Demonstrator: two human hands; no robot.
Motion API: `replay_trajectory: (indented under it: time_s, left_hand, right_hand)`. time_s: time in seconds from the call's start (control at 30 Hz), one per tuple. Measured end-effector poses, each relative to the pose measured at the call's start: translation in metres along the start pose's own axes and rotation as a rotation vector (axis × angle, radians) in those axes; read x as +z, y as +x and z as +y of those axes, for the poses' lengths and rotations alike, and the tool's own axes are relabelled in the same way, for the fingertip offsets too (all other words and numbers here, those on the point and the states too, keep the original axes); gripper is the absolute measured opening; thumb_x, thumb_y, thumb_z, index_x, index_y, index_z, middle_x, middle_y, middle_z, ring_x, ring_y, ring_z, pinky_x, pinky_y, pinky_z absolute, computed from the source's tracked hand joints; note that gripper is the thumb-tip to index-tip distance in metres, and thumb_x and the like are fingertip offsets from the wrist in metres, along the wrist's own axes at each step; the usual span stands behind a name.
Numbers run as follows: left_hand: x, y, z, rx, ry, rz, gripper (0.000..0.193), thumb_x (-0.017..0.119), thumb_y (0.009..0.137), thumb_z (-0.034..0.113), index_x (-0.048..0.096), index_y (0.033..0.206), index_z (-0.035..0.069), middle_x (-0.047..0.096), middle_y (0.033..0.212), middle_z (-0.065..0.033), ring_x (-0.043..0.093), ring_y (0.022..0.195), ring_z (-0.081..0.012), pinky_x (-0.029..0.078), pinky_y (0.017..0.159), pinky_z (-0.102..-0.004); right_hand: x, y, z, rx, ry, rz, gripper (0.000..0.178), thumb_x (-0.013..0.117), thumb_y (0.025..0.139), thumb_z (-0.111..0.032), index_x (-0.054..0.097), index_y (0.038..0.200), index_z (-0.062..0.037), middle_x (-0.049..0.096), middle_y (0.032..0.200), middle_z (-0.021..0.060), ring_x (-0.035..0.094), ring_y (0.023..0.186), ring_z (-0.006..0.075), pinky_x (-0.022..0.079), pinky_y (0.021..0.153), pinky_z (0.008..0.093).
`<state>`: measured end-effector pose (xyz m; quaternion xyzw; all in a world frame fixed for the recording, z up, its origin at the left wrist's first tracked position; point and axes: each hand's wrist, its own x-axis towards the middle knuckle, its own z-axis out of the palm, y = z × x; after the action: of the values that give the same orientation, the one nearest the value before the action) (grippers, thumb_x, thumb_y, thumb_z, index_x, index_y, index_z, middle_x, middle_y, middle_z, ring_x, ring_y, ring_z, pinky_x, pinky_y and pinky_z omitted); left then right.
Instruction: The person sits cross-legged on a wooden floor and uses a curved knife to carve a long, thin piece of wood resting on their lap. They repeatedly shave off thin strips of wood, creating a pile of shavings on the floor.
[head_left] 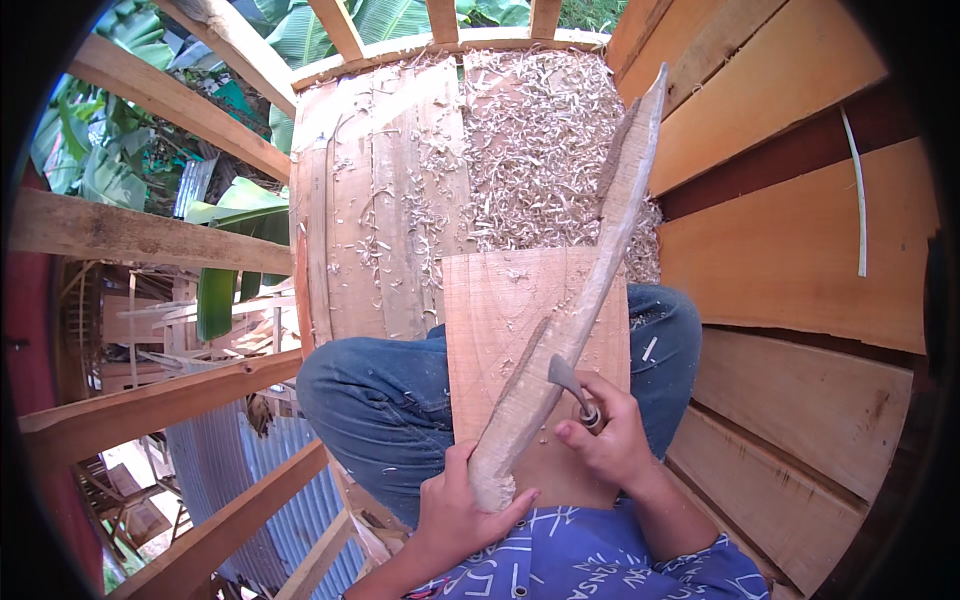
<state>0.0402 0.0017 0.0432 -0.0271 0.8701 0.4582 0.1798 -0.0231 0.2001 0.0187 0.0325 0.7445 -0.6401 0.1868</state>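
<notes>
Head cam, my only feed: I see the left hand [455, 512] wrapped around the near end of a long, rough, pale-brown wooden piece [592, 300]. The right hand [617, 437] is closed on the short handle of a small curved grey metal knife [570, 380]; its blade overlaps the wood's lower half, contact I can't confirm. Wood slants up-right over a flat, rectangular light-brown wooden board [490, 325] set across legs in blue denim trousers [375, 405]. Past the board, thin curled pale wood shavings [540, 140] lie thick on the right of the plank floor [347, 215].
</notes>
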Motion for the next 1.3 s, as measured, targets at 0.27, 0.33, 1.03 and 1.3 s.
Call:
replay_trajectory:
  time_s: [0.27,0.33,1.03,1.3]
  left_hand:
    - [-0.022,0.029,0.01,0.005,-0.6,-0.34,0.062,0.08,0.076,0.027,0.043,0.118,-0.001,0.067,0.097,-0.0134,0.067,0.094,-0.0236,0.054,0.078,-0.0331]
    - [-0.014,0.029,-0.005,-0.126,-0.904,-0.622,0.051,0.075,0.081,0.02,0.044,0.117,0.001,0.066,0.1,-0.0116,0.064,0.101,-0.0204,0.051,0.085,-0.0324]
    - [-0.011,0.013,0.026,-0.133,-0.859,-0.48,0.022,0.062,0.089,0.006,0.051,0.105,-0.004,0.066,0.084,-0.0105,0.067,0.079,-0.0149,0.053,0.072,-0.028]
    - [-0.003,0.009,0.027,-0.167,-0.872,-0.458,0.023,0.062,0.089,0.005,0.049,0.106,-0.005,0.065,0.085,-0.0106,0.066,0.08,-0.0155,0.054,0.073,-0.0287]
  right_hand:
    - [0.022,0.008,-0.025,0.16,0.413,-0.15,0.025,0.063,0.091,-0.01,0.058,0.108,0.0076,0.065,0.086,0.0049,0.06,0.075,0.0041,0.048,0.059,0.0185]
    - [0.023,0.008,-0.033,0.23,0.538,-0.178,0.021,0.063,0.091,-0.01,0.058,0.103,0.0066,0.064,0.079,0.0047,0.058,0.066,0.0041,0.046,0.053,0.0199]
    - [-0.026,-0.009,-0.021,-0.209,-0.857,0.107,0.018,0.065,0.07,-0.016,0.058,0.057,-0.0062,0.055,0.054,0.0152,0.057,0.05,0.0333,0.045,0.049,0.0412]
    - [-0.028,-0.001,-0.016,-0.201,-0.854,0.207,0.016,0.063,0.067,-0.013,0.057,0.057,-0.0029,0.053,0.054,0.0181,0.058,0.053,0.0361,0.044,0.049,0.0416]
